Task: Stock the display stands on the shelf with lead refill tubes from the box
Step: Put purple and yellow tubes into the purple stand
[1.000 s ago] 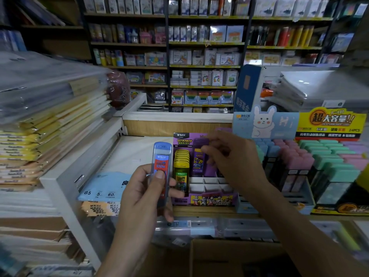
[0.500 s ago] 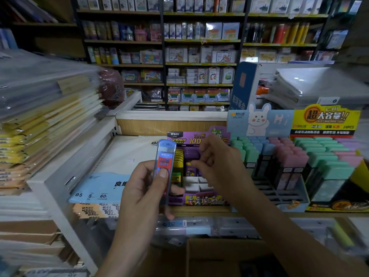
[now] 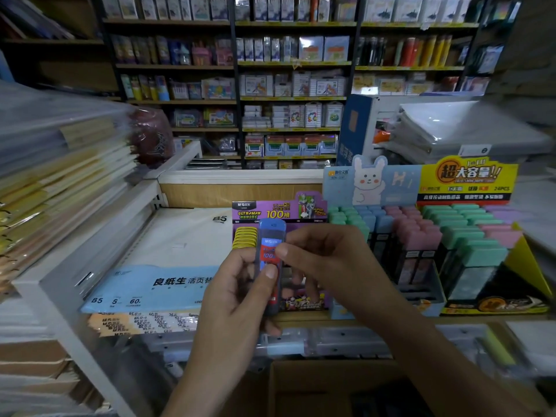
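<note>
My left hand holds a stack of blue lead refill tubes with red labels upright, thumb pressed on the front one. My right hand pinches the upper part of the front tube with thumb and forefinger. Behind both hands stands the purple display stand on the shelf, with a row of yellow tubes in its left column. Most of the stand's slots are hidden by my hands. The cardboard box sits low in front of me, open.
To the right stand two more displays: a blue rabbit one and a yellow one, filled with pastel-capped tubes. A blue B5 paper pack lies left of the purple stand. Stacked notebooks fill the left shelf.
My right hand has left the purple stand and come back to the tubes in my left hand, now pinching the front one. My left hand has shifted right, in front of the stand.
</note>
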